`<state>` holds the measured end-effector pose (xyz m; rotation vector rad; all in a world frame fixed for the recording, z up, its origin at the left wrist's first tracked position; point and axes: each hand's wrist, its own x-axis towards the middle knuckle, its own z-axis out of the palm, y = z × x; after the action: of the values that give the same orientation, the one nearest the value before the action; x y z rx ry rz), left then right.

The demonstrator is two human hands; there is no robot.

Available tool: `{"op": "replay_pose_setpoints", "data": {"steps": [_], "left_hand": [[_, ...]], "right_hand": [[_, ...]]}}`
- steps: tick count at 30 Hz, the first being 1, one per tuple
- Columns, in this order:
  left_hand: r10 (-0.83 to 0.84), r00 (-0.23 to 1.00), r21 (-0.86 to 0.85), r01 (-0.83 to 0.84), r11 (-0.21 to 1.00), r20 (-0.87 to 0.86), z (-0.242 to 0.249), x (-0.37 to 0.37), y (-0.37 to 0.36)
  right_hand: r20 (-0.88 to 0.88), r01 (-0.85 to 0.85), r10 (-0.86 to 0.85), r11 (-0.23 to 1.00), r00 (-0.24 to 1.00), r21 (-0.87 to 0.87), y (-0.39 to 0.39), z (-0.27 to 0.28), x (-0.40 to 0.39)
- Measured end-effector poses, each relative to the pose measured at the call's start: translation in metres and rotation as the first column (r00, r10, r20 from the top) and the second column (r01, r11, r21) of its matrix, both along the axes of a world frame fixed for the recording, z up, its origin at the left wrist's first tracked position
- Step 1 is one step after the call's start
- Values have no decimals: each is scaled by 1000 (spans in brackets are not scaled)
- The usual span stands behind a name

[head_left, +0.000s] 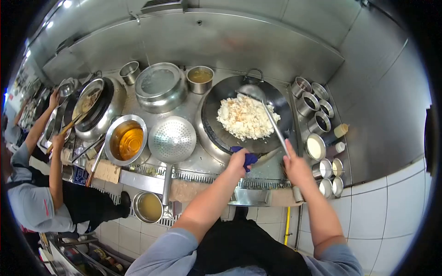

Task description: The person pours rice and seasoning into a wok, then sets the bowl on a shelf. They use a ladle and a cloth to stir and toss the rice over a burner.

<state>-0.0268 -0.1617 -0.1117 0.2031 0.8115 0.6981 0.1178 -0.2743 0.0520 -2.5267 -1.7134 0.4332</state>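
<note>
Mid stir-fry: left hand [238, 162] clenches a blue cloth [247, 158] on the near rim of the wok [221, 108]; right hand [296, 166] has fingers wrapped round the ladle [271, 120] handle, bowl at the far edge of the fried rice [247, 117] (heaped mid-wok). Next probably calls for scooping under and tossing. No readable writing.

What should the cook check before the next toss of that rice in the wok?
1. Left hand grips the wok rim through the blue cloth: ok.
2. Right hand closed on the ladle handle: ok.
3. Ladle bowl rests at the rice heap's far edge: ok.
4. Rice lies wholly inside the wok, none on the rim: ok.
5. Seasoning pots stand apart from the wok's right side: ok.
6. Flame under the wok: cannot tell.
</note>
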Motion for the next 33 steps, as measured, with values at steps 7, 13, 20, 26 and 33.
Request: {"op": "replay_pose_setpoints", "data": {"steps": [7,13,20,26,33], "left_hand": [[-28,999,45,29,999,-22,8,-2,-3],[-60,996,10,61,998,-70,7,0,5],[-58,996,14,59,998,-74,3,1,4],[-34,996,18,36,999,-85,1,2,5],[-28,1000,8,28,1000,-12,14,-9,-9]], "right_hand": [[-110,-49,51,999,993,14,0,-40,26],[-278,133,-71,968,958,211,-7,2,40],[-441,213,0,875,897,434,33,23,32],[-305,-1,18,998,952,57,62,-50,31],[-476,194,-108,971,873,136,93,-35,67]]}}
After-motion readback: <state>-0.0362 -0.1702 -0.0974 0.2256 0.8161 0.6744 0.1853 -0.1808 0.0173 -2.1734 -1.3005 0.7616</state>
